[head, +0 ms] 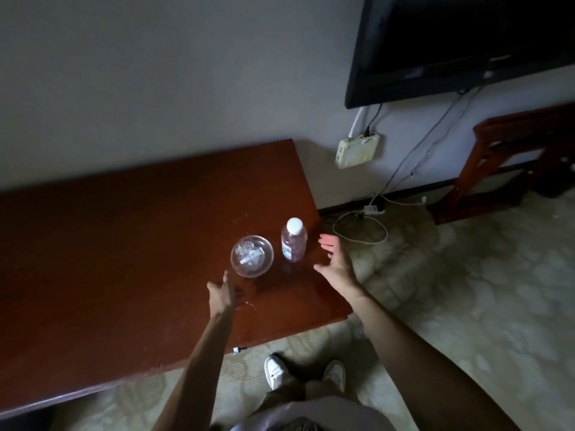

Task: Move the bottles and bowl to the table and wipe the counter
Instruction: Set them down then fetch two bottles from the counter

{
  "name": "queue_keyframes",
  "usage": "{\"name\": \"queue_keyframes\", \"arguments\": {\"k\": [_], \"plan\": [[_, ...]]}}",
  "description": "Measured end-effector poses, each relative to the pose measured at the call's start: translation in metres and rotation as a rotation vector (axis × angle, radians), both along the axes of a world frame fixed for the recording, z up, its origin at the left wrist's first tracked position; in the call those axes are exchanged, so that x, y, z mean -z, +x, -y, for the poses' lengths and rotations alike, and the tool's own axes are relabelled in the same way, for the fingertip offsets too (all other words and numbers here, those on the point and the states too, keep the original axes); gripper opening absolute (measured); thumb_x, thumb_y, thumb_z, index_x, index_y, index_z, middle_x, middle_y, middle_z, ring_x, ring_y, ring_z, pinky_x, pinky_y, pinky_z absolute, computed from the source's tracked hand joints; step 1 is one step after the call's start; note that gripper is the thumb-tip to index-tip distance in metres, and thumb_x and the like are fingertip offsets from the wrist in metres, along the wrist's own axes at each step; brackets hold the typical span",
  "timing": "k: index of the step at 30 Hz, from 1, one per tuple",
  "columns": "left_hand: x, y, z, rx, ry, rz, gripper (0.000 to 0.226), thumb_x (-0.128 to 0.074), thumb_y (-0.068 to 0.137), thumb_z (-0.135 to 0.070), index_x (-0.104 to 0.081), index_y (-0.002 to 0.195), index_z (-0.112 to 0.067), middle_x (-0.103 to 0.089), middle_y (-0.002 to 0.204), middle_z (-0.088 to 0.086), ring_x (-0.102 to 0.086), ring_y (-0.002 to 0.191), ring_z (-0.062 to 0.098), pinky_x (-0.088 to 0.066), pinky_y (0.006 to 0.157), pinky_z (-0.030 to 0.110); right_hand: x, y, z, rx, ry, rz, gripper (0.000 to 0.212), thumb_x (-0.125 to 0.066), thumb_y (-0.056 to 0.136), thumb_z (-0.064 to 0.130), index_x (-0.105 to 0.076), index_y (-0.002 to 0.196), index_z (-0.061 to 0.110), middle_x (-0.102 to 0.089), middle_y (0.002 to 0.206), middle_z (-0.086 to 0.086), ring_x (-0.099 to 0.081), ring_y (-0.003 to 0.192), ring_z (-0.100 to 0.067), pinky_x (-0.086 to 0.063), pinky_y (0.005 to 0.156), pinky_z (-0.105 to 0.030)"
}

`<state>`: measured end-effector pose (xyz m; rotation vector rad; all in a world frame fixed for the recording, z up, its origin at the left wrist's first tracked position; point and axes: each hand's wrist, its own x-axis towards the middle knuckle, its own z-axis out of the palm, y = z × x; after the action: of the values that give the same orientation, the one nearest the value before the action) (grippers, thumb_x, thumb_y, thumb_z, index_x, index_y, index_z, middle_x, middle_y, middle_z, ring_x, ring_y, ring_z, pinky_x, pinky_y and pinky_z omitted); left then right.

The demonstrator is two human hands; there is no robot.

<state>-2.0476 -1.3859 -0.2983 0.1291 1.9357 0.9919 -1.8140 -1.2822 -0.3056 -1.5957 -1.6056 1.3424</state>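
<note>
Both of my forearms stretch out from my body over the near edge of the worktop (109,244), a broad reddish-brown slab running along the wall, and nothing is in my grip yet. My right hand (337,262) hangs palm inward with its fingers (326,239) spread wide, just to the right of the bottle (294,241) and not touching it. My left hand (222,295) is lower and nearer me, its fingers loosely parted and empty, with the bowl (252,256) just beyond their tips. I can see only one bottle.

I judge this to be the reach at the very start of the moving step: both things are still on the worktop and no wiping has begun. Next, my right fingers need to close round the bottle's waist, while the left ones get under or around the bowl's rim and keep it level, since some pale scraps lie inside.

Standing upright on its base, the bottle has its long axis vertical and its white cap (294,225) pointing up, tilted slightly away from me in this wide view. Left of it, close but apart, the clear round bowl sits mouth up.
</note>
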Motion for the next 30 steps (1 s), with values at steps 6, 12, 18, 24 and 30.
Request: {"name": "queue_keyframes", "arguments": {"k": [6,12,18,24,30], "plan": [[-0.006,0.1,0.037,0.539,0.064,0.194,0.036,-0.044,0.103,-0.027,-0.063,0.092,0.002,-0.068,0.071,0.015,-0.066,0.051,0.02,-0.053,0.045,0.025,0.047,0.119,0.102,0.452,-0.267,-0.049,0.031,-0.065,0.085,-0.005,-0.054,0.107,0.013,-0.061,0.098,-0.013,-0.061,0.092,-0.03,-0.049,0.059,-0.011],[0.015,0.246,0.019,1.236,-0.134,0.275,0.024,-0.043,0.104,-0.026,-0.058,0.098,-0.008,-0.064,0.075,0.005,-0.063,0.052,0.01,-0.05,0.044,0.019,0.093,0.245,0.268,0.791,-0.696,0.045,0.03,-0.067,0.085,0.013,-0.059,0.113,0.008,-0.071,0.095,-0.013,-0.064,0.078,-0.024,-0.045,0.067,-0.034],[0.037,0.359,-0.019,1.523,-0.152,0.144,0.027,-0.048,0.1,-0.029,-0.06,0.108,-0.006,-0.068,0.084,0.01,-0.064,0.065,0.018,-0.046,0.05,0.021,0.088,0.308,0.369,1.229,-0.833,-0.151,0.015,-0.059,0.09,-0.001,-0.056,0.105,-0.002,-0.062,0.075,-0.014,-0.057,0.053,-0.018,-0.038,0.05,-0.023],[0.083,0.414,-0.022,1.454,-0.35,-0.012,0.026,-0.056,0.096,-0.026,-0.063,0.098,-0.002,-0.067,0.072,0.01,-0.062,0.058,0.021,-0.041,0.053,0.022,0.101,0.41,0.391,1.275,-0.93,-0.312,0.002,-0.057,0.093,0.013,-0.056,0.095,0.014,-0.062,0.08,-0.007,-0.056,0.067,-0.021,-0.044,0.061,-0.026],[0.1,0.47,-0.049,1.207,-0.41,-0.051,0.014,-0.052,0.099,-0.01,-0.057,0.088,-0.002,-0.06,0.075,0.016,-0.062,0.044,0.017,-0.049,0.046,0.022,0.085,0.552,0.314,1.301,-0.844,-0.424,0.013,-0.048,0.094,0.005,-0.055,0.084,0.01,-0.059,0.076,-0.01,-0.05,0.062,-0.018,-0.031,0.058,-0.024]]}}
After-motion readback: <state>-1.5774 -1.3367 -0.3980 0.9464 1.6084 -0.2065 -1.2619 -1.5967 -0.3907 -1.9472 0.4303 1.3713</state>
